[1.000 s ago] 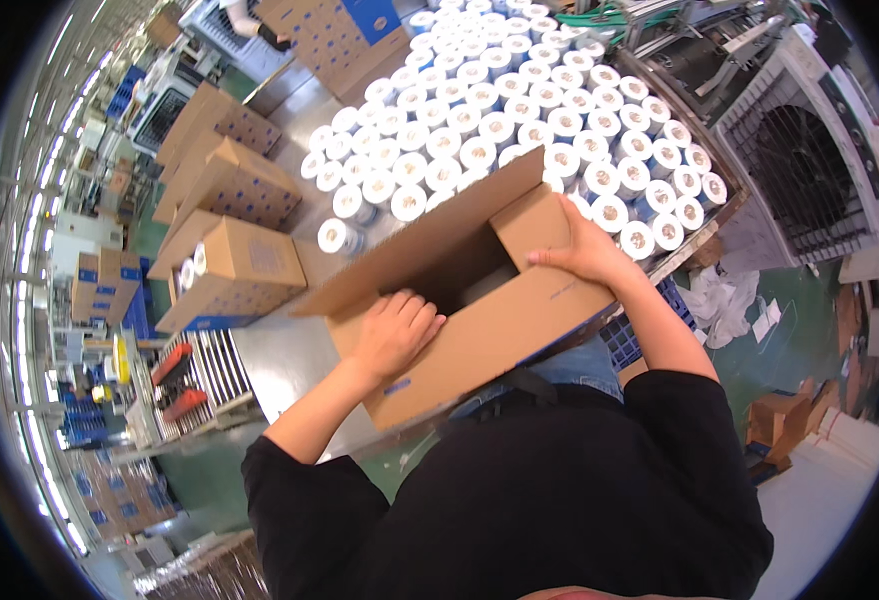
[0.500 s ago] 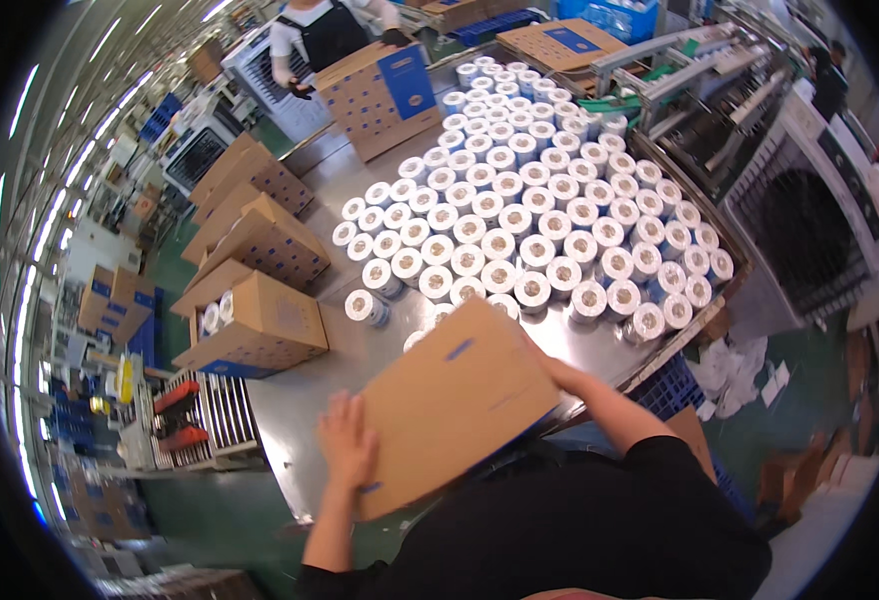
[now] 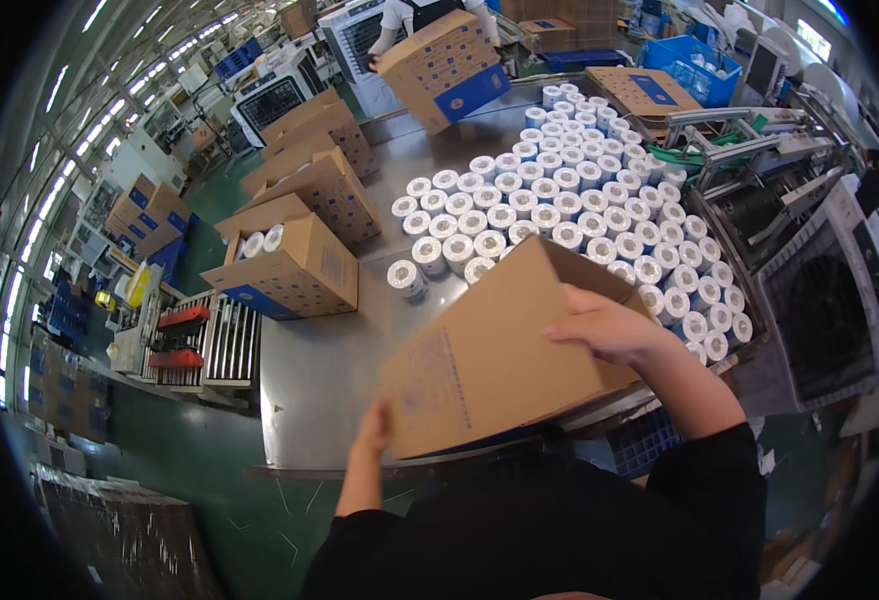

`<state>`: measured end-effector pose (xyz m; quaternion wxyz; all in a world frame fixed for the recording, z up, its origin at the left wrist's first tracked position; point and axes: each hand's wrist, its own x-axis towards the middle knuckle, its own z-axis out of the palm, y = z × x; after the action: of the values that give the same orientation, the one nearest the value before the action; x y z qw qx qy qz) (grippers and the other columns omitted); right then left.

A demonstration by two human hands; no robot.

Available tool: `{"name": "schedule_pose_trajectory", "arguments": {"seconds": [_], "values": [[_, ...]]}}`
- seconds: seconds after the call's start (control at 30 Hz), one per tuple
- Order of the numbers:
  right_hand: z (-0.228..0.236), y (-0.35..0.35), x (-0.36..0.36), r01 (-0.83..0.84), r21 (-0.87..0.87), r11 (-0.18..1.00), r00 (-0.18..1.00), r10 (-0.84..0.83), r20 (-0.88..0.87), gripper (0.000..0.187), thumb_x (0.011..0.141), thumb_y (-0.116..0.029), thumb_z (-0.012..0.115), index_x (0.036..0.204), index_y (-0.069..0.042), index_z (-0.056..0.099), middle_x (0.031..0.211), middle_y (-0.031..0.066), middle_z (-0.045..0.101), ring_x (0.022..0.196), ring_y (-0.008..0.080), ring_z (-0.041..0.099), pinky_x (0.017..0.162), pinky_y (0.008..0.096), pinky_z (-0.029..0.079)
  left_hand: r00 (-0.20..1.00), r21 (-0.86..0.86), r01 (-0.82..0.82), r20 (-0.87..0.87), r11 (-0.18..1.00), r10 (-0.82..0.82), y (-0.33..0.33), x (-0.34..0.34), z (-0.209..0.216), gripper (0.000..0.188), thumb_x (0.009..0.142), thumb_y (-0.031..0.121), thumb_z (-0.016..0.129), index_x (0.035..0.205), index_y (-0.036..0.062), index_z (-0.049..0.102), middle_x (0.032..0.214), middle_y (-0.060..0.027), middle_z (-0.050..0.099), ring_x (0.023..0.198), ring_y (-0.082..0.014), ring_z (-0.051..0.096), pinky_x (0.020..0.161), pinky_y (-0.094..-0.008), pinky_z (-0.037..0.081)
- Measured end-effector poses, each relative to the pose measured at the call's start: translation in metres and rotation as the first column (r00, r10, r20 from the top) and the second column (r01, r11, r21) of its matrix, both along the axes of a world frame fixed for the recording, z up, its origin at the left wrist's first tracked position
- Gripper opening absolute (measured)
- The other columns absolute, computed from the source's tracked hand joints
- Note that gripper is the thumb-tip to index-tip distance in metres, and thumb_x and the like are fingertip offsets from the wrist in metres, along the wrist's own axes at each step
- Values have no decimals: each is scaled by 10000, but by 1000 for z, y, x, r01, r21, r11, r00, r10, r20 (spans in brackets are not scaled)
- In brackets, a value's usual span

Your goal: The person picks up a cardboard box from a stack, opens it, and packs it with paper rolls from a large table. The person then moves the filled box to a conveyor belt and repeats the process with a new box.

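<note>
A brown cardboard box (image 3: 490,370) is tilted in front of me, held over the near edge of the metal table. My right hand (image 3: 610,325) grips its right side, fingers over the edge by the dark opening and thumb on the outer face. Against the box's lower left side rests my left hand (image 3: 376,425), its fingers partly hidden and blurred. Just beyond the box, many white-topped rolls in blue and white wrap (image 3: 545,215) stand upright. Part of them is hidden by the box.
Open cartons (image 3: 310,265) line the table's left side, the nearest with rolls inside. A roller conveyor (image 3: 230,340) joins at the left. Across the table, a person holds another carton (image 3: 445,70). Metal machinery (image 3: 750,170) and a blue crate (image 3: 690,65) stand at the right.
The box has turned from a flat face upward to showing its opening at the right. My right hand has shifted onto its open edge. The person opposite has lifted and tilted their carton.
</note>
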<state>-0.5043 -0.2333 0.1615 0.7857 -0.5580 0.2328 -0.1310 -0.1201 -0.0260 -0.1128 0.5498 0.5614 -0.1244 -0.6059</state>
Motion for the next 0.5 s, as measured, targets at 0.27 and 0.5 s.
{"name": "schedule_pose_trajectory", "arguments": {"seconds": [0.27,0.5], "values": [[-121,41,96,-49,246,968,944,125,-304,667,891,-399,558,1336,26,299,1079,165,599,801,227,646,643,318,555,951,83,231,192,969,-243,-99,-155,124,677,899,591,382,1353,89,410,1324,-156,452,1244,-329,394,906,-482,438],[-52,28,33,-3,-895,445,827,-502,-252,470,699,-200,755,1095,6,609,1143,202,585,1075,311,562,924,387,433,370,314,308,830,898,-417,-68,-112,115,398,761,216,561,1092,-4,549,996,-257,614,948,-412,579,865,-456,447]]}}
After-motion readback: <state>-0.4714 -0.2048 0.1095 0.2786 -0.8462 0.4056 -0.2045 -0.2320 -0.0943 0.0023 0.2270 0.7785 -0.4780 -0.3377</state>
